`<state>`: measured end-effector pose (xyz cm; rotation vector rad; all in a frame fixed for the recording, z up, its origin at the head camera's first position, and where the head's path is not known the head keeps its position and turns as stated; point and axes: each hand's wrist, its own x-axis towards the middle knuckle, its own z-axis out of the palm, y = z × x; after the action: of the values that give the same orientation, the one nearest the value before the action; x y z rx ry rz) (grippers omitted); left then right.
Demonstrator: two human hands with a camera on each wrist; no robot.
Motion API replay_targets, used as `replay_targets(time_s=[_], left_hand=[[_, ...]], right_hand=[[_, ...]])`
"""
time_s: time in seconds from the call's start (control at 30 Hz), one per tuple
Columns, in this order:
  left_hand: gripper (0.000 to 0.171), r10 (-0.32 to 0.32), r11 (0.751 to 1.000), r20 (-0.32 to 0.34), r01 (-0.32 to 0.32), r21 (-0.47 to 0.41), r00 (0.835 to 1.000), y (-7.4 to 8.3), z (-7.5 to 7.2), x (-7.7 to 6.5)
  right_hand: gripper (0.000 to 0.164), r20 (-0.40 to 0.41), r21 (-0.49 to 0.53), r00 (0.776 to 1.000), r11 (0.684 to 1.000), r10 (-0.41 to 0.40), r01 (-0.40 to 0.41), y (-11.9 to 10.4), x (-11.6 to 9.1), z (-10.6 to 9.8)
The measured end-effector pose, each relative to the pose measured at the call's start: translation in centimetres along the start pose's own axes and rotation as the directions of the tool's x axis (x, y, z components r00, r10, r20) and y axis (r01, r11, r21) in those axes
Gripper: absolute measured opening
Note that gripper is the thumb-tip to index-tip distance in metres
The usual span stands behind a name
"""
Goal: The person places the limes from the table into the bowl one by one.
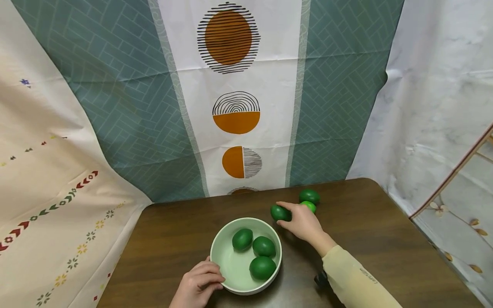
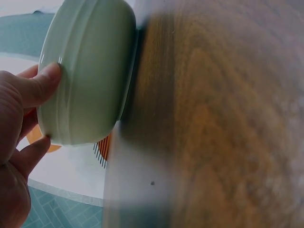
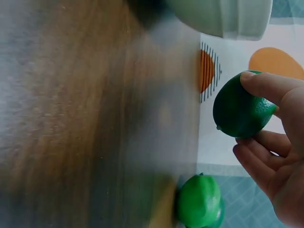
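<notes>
My left hand (image 1: 198, 284) holds the pale green bowl (image 1: 232, 266) by its left side, with fingertips at the rim. In the left wrist view the thumb lies against the outer wall of the bowl (image 2: 95, 71). Three dark green limes sit inside: one lime (image 1: 242, 239) at the back and two on the right. To the right of the bowl, my right hand (image 1: 306, 224) pinches another dark green lime (image 1: 279, 213) between thumb and fingers. In the right wrist view this lime (image 3: 240, 111) is raised above the tabletop.
Beyond the right hand, a dark green lime (image 1: 310, 196) and a brighter green lime (image 1: 310, 206) lie close together on the brown wooden table (image 1: 173, 235). A small black object (image 1: 321, 280) shows beside the right sleeve. Patterned cloths (image 1: 246, 85) hang behind the table.
</notes>
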<state>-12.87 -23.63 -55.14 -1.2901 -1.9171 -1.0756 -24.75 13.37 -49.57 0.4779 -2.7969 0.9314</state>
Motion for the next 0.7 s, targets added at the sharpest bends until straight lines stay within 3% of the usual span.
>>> replay_targets(time_s=[0.13,0.43,0.7], left_hand=[[0.013,0.004,1.0,0.004,-0.004,0.0,1.0,0.0,0.0,0.0],[0.013,0.017,1.0,-0.002,-0.017,-0.009,1.0,0.0,0.0,0.3],[0.014,-0.002,1.0,0.001,0.002,-0.013,1.0,-0.2,0.0,0.1]], right_hand=[[0.065,0.026,0.031,1.0,0.999,-0.008,0.008,-0.5,-1.0,-0.5],[0.064,-0.042,0.065,0.996,0.995,-0.079,0.082,-2.6,-2.5,-1.4],[0.065,-0.131,-0.005,0.971,0.979,-0.202,0.203,-4.2,-3.3,-1.0]])
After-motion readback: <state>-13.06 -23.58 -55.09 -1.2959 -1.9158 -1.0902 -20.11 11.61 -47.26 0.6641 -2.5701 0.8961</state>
